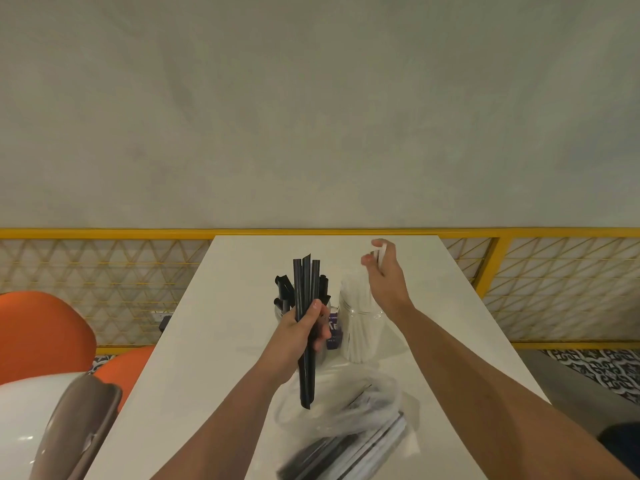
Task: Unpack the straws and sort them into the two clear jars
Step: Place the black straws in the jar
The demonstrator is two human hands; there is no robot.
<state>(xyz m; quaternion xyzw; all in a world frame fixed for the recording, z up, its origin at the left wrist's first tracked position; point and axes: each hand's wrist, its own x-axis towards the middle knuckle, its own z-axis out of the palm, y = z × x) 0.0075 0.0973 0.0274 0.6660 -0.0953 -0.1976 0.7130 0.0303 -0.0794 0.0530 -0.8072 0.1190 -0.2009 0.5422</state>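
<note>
**A:** What does the left hand (300, 333) have?

**B:** Its grip is wrapped round a bundle of black straws (307, 282). They are smooth matte tubes with slant-cut tips. Their long axis runs nearly upright in the view, with the tops pointing away from the person and the lower ends hanging above the plastic bag (363, 393).

**A:** And the right hand (386, 278)?

**B:** It is raised over the right jar (375, 317). Thumb and fingers hold a narrow grip on slim white straws (381, 256), which are small, partly hidden, and point up and away.

**A:** The jars?

**B:** Both are clear and round, standing side by side on the smooth white surface (207, 341). The left jar (278, 310), behind the left hand, holds black straws that lean outward. The right jar is packed with white straws standing upright. A purple-labelled item (334, 329) sits between them.

**A:** The bag?

**B:** It is thin, crinkled, translucent film lying nearest the person. The black and white straws inside lie flat, slanting from near left to far right.

**A:** Beyond that?

**B:** A yellow rail (104, 233) with lattice mesh, and glossy orange seats (41, 334) on the left.
</note>
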